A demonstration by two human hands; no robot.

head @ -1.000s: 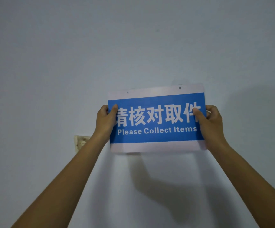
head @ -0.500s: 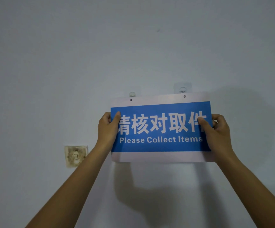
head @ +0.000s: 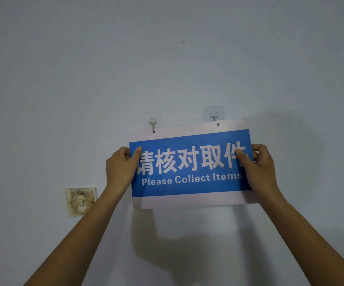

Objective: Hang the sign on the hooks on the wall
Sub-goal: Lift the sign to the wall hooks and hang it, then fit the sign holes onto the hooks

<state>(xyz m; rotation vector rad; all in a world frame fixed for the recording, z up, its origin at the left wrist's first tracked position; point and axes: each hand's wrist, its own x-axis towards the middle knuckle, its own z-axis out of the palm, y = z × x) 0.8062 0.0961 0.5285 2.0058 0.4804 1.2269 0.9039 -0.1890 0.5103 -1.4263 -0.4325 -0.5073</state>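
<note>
I hold a blue and white sign (head: pixel 190 188) reading "Please Collect Items" flat against the pale wall. My left hand (head: pixel 120 168) grips its left edge, thumb on the front. My right hand (head: pixel 258 162) grips its right edge the same way. Two clear adhesive hooks are stuck on the wall above it. The left hook (head: pixel 152 122) reaches down to the sign's left hole, and its tip seems to sit in it. The right hook (head: pixel 214 115) stands just above the sign's top edge, a little left of the right hole (head: pixel 218 124), which shows as an open dot.
A stained, yellowed wall switch plate (head: pixel 81 201) sits low to the left of my left forearm. The sign and my arms cast a shadow on the wall below. A small dark mark (head: pixel 183 42) is high on the wall.
The sign has shifted slightly to the right and tilted, right side higher. The left hole now meets the left hook, while the right hole lies right of the right hook. Both hands kept their grip.
</note>
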